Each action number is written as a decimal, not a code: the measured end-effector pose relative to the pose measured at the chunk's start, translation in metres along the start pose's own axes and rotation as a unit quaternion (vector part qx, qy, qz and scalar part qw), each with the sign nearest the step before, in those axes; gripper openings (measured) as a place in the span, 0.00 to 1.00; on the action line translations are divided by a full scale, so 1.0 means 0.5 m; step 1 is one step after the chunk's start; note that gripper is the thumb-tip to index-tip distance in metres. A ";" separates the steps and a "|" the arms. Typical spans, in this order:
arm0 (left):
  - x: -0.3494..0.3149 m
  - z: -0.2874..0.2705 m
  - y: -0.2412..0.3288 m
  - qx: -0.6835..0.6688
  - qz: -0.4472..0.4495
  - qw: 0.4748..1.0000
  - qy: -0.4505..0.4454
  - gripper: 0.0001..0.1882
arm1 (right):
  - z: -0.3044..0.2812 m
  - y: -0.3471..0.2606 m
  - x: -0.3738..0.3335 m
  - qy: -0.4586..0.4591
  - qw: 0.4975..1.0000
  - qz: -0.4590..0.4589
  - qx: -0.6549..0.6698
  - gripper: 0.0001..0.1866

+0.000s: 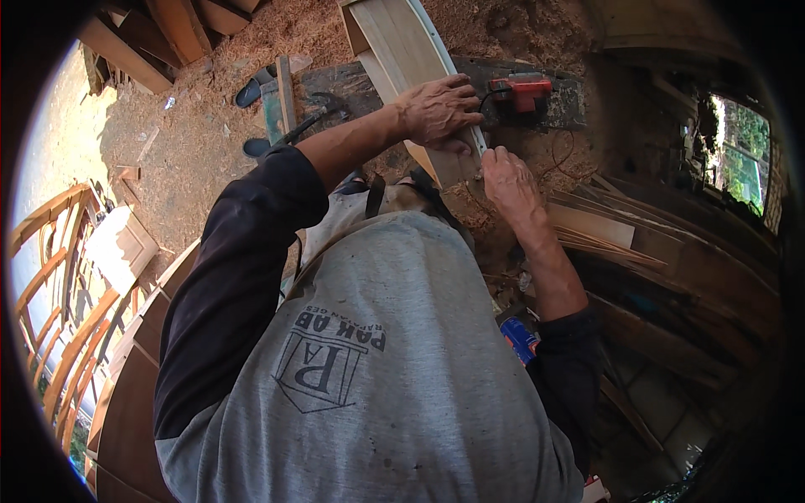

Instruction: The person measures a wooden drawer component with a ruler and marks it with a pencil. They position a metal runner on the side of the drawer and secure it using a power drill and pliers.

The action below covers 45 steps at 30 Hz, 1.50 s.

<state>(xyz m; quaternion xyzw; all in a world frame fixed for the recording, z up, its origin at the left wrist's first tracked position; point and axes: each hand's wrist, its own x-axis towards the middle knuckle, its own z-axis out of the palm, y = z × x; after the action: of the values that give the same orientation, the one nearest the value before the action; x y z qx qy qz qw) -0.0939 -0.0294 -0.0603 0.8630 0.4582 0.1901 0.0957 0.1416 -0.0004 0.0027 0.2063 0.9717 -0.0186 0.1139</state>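
Wooden workpiece — top centre, slanting down over a dark plank, edged on the right with a white strip. Far left: curved wooden slats. Next, 2 dark sandals on shavings-strewn ground, then a dark hammer. Left hand: across the workpiece, fingers bent over the strip; cannot tell firm grip from mere pressing. Right hand: fingers curled in at the strip's lower end; cannot tell whether grasping it or something small. Just beyond — red power tool on the plank. Far right: stacked thin boards.
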 end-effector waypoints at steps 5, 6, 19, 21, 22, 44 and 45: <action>-0.005 0.006 0.001 -0.009 -0.008 1.000 0.009 0.30 | -0.023 0.007 0.009 -0.117 0.992 0.037 0.022 0.12; -0.005 0.007 -0.004 -0.009 -0.004 1.000 0.021 0.29 | -0.032 0.012 0.017 -0.155 0.986 0.037 0.047 0.14; -0.004 0.016 -0.003 -0.006 0.009 0.997 0.070 0.27 | -0.026 0.034 0.016 -0.111 0.987 0.008 0.119 0.09; -0.009 0.014 -0.002 -0.011 0.002 0.998 0.063 0.27 | -0.032 0.038 0.021 -0.135 0.985 0.036 0.099 0.12; -0.009 0.013 -0.003 -0.013 -0.006 0.998 0.055 0.27 | -0.043 0.033 0.018 -0.135 0.985 0.035 0.097 0.12; -0.006 0.016 -0.001 -0.008 -0.009 0.999 0.044 0.28 | -0.060 0.011 0.033 -0.205 0.967 0.130 0.078 0.21; -0.006 0.016 -0.001 -0.003 -0.008 0.999 0.041 0.28 | -0.068 0.011 0.037 -0.251 0.955 0.154 0.045 0.22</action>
<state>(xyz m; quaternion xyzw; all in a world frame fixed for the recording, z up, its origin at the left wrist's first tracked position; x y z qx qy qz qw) -0.0924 -0.0314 -0.0685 0.8503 0.4683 0.2263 0.0808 0.1200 0.0146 0.0315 0.3470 0.8663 -0.0960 0.3463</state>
